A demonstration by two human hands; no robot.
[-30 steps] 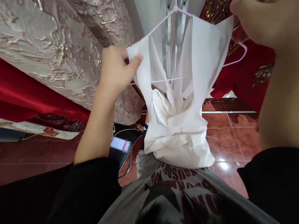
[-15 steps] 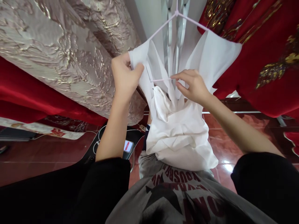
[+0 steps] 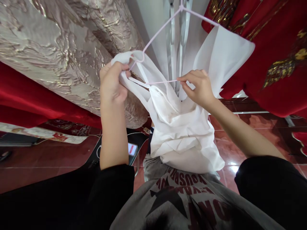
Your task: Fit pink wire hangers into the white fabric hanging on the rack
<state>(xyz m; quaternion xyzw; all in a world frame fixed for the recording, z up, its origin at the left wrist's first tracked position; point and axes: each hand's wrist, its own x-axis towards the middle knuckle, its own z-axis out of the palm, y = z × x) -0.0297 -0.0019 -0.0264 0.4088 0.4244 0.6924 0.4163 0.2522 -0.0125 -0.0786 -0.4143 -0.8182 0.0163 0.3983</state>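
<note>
A thin white garment (image 3: pixel 184 134) hangs on a pale pink wire hanger (image 3: pixel 158 28) straight ahead of me. My left hand (image 3: pixel 112 83) is closed round the garment's left shoulder, bunched at the hanger's left end. My right hand (image 3: pixel 198 86) pinches the hanger's lower bar near its middle, with white cloth under the fingers. The garment's right shoulder (image 3: pixel 230 51) is spread over the hanger's right arm. The lower part of the garment droops in folds against my grey printed shirt (image 3: pixel 187 201).
A silvery embossed fabric (image 3: pixel 59 48) hangs at the left above red cloth (image 3: pixel 28 99). Red garments with gold embroidery (image 3: pixel 275 57) hang at the right. A phone (image 3: pixel 132 149) lies on a dark object below, on the red tiled floor (image 3: pixel 240 127).
My right hand came down from the hanger's upper right to the lower bar. My left hand pulled the left shoulder down and left, bunching it at the hanger's end.
</note>
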